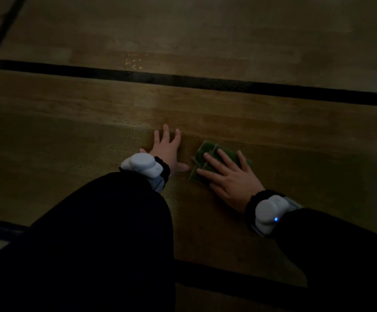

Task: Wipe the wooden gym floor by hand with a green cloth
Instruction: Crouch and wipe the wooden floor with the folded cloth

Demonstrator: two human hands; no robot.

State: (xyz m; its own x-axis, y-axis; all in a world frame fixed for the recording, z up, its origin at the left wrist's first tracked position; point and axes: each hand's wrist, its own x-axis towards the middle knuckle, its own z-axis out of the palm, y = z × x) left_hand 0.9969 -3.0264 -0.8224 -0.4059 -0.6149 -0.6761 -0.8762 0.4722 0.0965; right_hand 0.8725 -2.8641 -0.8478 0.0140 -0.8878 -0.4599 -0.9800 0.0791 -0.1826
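1. The green cloth [219,162] lies folded flat on the wooden floor [205,30], just right of the frame's centre. Keeping it folded likely makes a thick pad that fits under one palm.

2. The right hand [227,176] lies on top of the cloth with its fingers straight and spread, pressing down rather than pinching or bunching the fabric. The spread probably shares the pressure across the pad so that it slides evenly.

3. The left hand [167,152] rests bare on the boards just left of the cloth, apart from it, fingers splayed and thumb pointing toward the cloth. It holds nothing; it seems to serve as a prop for the person's weight while leaning forward.

4. Each wrist carries a white device, the left wrist device [141,166] and the right wrist device [269,212], the latter with a small blue light. Dark sleeves fill the lower frame.

5. A black court line [205,83] crosses the upper half of the frame, beyond both hands. A faint speckled glint [133,61] sits just past it, upper centre; whether it is wetness or reflection cannot be told in this dim light.

6. By my judgement the wiping is under way, with most of the visible boards not yet reached.
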